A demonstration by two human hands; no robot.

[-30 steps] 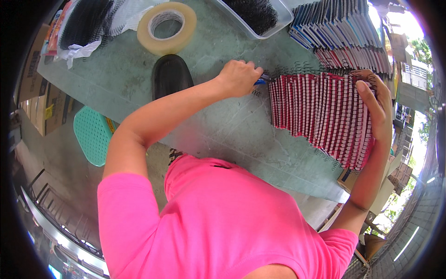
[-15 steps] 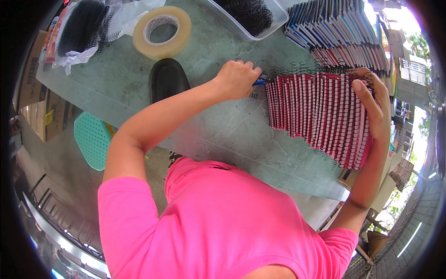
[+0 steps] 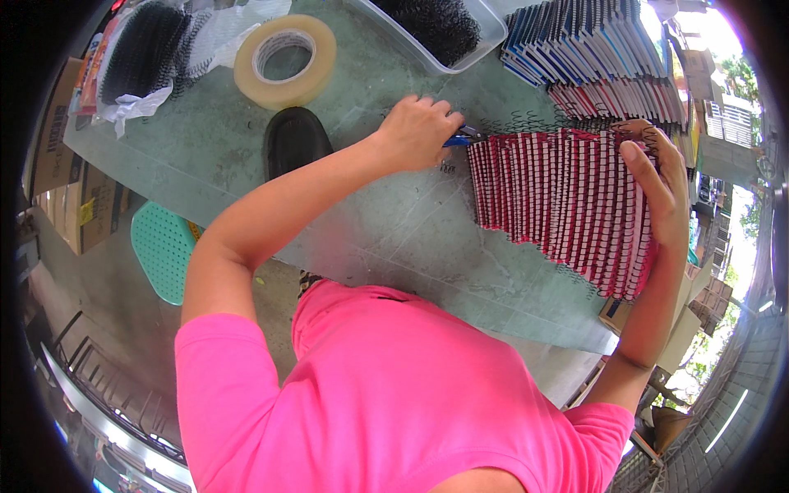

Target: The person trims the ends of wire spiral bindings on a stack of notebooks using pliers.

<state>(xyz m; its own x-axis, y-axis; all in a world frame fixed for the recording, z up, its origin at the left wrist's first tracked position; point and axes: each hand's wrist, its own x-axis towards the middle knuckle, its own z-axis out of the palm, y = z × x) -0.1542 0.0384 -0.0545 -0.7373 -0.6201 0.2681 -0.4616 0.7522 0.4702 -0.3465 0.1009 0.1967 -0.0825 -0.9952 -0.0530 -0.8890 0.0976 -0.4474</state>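
Observation:
A row of red spiral-bound notebooks (image 3: pixel 559 197) stands on the table, packed together with the black wire coils and page edges facing up. At the row's left end, my left hand (image 3: pixel 417 133) is closed around blue-handled pliers (image 3: pixel 462 140). Their metal tip is beside the far corner of the first notebooks; most of the handle is hidden in my palm. My right hand (image 3: pixel 667 185) curves round the row's right end, thumb on the near side and fingers partly hidden behind the coils. Loose coil ends stick out along the far edge.
Behind are stacked blue and red spiral notebooks (image 3: pixel 588 49) and a clear plastic tub (image 3: pixel 493 37) of black coils. A tape roll (image 3: pixel 320 70), a black rounded object (image 3: pixel 296 144) and bundled coils (image 3: pixel 144 53) lie left on the green table (image 3: pixel 378 238). A turquoise stool (image 3: pixel 160 251) stands below.
My left hand and the pliers have shifted slightly, and the metal tip shows more clearly at the far corner. My right hand stays on the notebooks.

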